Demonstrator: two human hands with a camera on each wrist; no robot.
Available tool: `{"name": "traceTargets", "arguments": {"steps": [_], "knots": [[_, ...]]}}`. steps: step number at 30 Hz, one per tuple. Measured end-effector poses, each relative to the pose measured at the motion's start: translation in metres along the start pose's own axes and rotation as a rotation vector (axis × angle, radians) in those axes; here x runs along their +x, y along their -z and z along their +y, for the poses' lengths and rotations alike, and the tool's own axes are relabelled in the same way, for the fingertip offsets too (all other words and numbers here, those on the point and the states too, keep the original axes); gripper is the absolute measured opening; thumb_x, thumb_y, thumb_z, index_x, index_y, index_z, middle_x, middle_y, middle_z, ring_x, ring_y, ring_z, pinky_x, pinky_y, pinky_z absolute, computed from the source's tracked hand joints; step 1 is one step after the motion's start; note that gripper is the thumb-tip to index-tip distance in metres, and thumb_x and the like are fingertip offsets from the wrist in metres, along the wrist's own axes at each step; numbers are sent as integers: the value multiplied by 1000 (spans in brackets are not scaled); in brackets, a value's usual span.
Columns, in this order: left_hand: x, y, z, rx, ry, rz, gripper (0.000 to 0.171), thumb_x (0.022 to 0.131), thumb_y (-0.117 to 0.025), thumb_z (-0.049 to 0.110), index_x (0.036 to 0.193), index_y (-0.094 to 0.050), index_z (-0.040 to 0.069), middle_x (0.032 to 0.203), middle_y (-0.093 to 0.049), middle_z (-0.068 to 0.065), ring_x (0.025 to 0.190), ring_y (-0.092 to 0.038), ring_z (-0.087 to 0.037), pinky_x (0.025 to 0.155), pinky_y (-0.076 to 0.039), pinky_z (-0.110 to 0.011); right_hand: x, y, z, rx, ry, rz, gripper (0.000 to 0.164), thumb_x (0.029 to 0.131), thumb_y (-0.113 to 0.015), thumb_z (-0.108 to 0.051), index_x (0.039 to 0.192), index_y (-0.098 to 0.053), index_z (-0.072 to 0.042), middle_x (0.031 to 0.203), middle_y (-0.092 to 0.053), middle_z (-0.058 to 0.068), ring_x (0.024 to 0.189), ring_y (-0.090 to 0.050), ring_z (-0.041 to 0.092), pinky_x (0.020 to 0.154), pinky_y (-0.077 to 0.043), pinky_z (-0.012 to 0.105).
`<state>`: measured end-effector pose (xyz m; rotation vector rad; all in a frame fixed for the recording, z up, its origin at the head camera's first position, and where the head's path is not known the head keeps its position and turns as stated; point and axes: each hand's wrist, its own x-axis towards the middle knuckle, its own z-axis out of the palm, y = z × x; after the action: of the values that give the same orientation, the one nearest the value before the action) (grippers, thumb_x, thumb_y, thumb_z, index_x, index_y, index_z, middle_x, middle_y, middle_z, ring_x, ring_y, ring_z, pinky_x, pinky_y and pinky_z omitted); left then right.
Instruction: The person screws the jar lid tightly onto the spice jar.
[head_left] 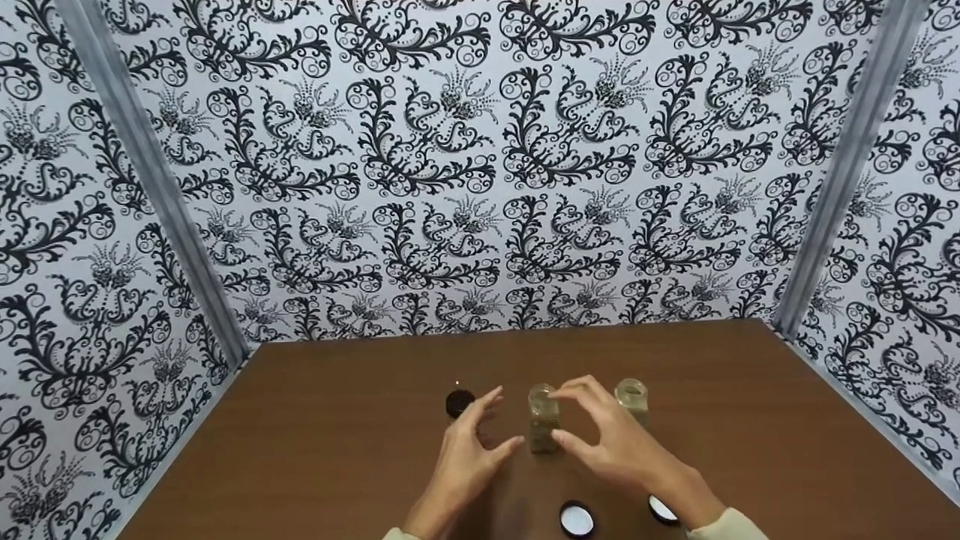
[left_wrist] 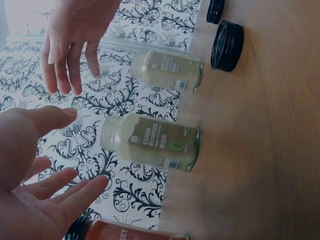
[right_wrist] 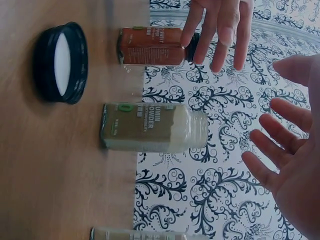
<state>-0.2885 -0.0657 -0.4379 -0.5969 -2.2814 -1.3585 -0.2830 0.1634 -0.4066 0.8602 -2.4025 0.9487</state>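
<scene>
Plainly, the middle jar (head_left: 542, 424) stands lidless and upright on the table (head_left: 337, 450), between the left hand (head_left: 466, 454) and the right hand (head_left: 626, 446); both hands' fingers are spread, gripping nothing, their tips near its mouth but apart from it.

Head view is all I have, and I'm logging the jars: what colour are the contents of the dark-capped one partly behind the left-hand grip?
Observer: The dark-capped jar holds something orange-red, as the right wrist view shows.
Operator: What is printed on the middle jar?
Observer: It reads "CUMIN POWDER" in the left wrist view.
Operator: Is the right-hand grip touching it? From here they overlap.
Observer: No; in the right wrist view, patterned wallpaper shows between them.
</scene>
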Motion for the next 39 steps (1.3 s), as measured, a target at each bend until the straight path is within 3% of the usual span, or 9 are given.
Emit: {"name": "traceTargets", "arguments": {"steps": [5,10,18,25,31,35,39], "knots": [[1,-10,-3,-18,17,-27,70,79,-85,15,141,-54,7,130,-65,-17,114,-65,-37,86,-59,-31,-8,2,2,-61,83,-32,39,88,-76,-26,124,-62,-22,122,-57,-10,116,-60,14,100,-52,48],[0,-22,-8,-7,36,-64,73,80,-85,21,143,-52,6,132,-64,-18,117,-64,-39,91,-57,-46,-17,1,6,-109,128,-92,42,88,-76,-29,126,-61,-23,120,-56,-13,111,-62,10,95,-55,40],[-5,-38,-15,20,108,-112,79,81,-84,21,146,-45,1,133,-58,-23,120,-61,-40,96,-54,-49,-31,-6,7,-124,69,-257,45,90,-71,-44,130,-59,-26,119,-57,-8,104,-66,16,89,-57,39],[-2,-49,-21,20,143,-104,82,81,-84,25,147,-41,2,133,-56,-22,121,-58,-40,98,-52,-51,-41,-10,14,-131,56,-337,46,89,-71,-50,125,-63,-22,116,-56,-7,101,-64,12,86,-56,35],[4,-60,-29,7,192,-86,83,79,-85,25,147,-42,4,132,-57,-19,119,-59,-37,96,-52,-52,-46,-13,21,-117,56,-449,50,88,-68,-57,120,-63,-19,109,-53,-6,86,-56,4,73,-51,27],[9,-67,-32,-5,222,-63,85,77,-86,22,147,-43,5,133,-58,-20,119,-59,-37,97,-52,-52,-48,-14,26,-118,56,-509,50,84,-71,-60,115,-63,-21,104,-51,-8,80,-48,-2,67,-47,21],[15,-73,-34,-23,237,-51,89,74,-88,21,149,-42,6,138,-56,-23,124,-58,-40,100,-50,-53,-49,-15,27,-173,29,-565,47,84,-71,-60,113,-64,-24,103,-51,-8,78,-50,-1,65,-46,23]]}}
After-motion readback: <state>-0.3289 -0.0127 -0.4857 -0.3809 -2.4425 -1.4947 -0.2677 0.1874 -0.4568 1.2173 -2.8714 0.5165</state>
